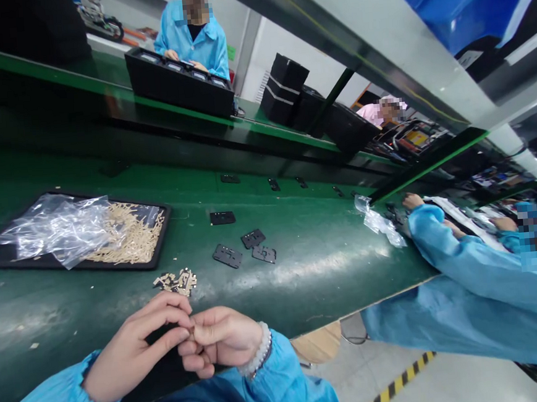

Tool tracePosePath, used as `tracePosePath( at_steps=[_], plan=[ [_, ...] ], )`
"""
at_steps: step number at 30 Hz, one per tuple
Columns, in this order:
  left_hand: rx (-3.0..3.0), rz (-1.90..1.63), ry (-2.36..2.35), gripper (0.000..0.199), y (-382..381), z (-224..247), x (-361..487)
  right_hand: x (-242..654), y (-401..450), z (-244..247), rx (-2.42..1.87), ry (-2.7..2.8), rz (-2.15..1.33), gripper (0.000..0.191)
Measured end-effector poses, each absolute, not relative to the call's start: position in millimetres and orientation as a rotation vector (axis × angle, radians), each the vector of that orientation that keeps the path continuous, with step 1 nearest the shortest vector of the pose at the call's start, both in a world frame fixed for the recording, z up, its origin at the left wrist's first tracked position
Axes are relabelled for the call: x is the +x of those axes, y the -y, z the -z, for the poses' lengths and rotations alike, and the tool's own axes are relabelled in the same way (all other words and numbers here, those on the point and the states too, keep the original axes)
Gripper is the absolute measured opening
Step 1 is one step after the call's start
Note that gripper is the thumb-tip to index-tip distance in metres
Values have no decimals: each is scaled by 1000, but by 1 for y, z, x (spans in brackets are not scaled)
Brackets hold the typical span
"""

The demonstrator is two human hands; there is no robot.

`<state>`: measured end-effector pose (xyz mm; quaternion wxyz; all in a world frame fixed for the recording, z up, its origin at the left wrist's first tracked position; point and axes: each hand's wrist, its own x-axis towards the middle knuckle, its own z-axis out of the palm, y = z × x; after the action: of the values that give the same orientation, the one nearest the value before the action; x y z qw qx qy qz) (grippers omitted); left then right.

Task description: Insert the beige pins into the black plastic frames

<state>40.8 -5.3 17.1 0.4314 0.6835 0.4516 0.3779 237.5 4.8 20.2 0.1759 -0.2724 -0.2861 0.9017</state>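
Observation:
Near the front edge of the green workbench [302, 279], my left hand [140, 341] and my right hand [223, 337] meet fingertip to fingertip. Both are closed in a pinch, and whatever lies between the fingers is too small or hidden to name. Just beyond my left fingers is a small heap of beige and black pieces [178, 282]. Several flat black plastic plates with cut-outs, one of them a black plate [227, 255], lie farther off to the right of that heap. A beaded bracelet [260, 353] circles my right wrist.
At left, a black tray [159, 234] holds many beige strips [129, 237] and clear plastic bags [66, 226]. More black plates [273, 184] lie along the bench's far side. A co-worker's sleeve [462, 241] reaches in at right, beside a plastic bag [376, 220]. Another person stands behind a black box [178, 84].

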Motion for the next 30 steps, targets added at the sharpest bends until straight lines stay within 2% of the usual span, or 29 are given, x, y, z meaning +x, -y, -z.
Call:
tracePosePath(
  at_steps=[8, 11, 15, 18, 20, 22, 23, 27, 30],
  plan=[
    [1380, -1065, -1222, 48, 8, -18, 38, 216, -10, -34, -571, 683, -2671, 45],
    [1325, -1050, -1229, 52, 10, -25, 37, 210, -11, -33, -513, 690, -2675, 41],
    [1255, -1093, -1296, 55, 8, -31, 34, 202, -9, -32, -570, 740, -2618, 48],
    [1226, -1164, -1453, 57, 6, -33, 29, 195, -5, -34, -881, 978, -2218, 47],
    [1219, -1211, -1559, 55, 4, -35, 25, 190, -2, -39, -1109, 1232, -1640, 32],
    [1238, -1223, -1610, 53, 3, -39, 23, 186, 0, -45, -1150, 1474, -1072, 13],
    [1255, -1227, -1618, 53, 3, -42, 22, 184, 0, -49, -1117, 1587, -871, 10],
    [1380, -1298, -1606, 53, 4, -45, 19, 178, -7, -56, -1015, 1885, -546, 18],
    [1612, -1364, -1574, 40, 5, -40, 12, 177, -14, -57, -1008, 1950, -491, 18]
  ],
)
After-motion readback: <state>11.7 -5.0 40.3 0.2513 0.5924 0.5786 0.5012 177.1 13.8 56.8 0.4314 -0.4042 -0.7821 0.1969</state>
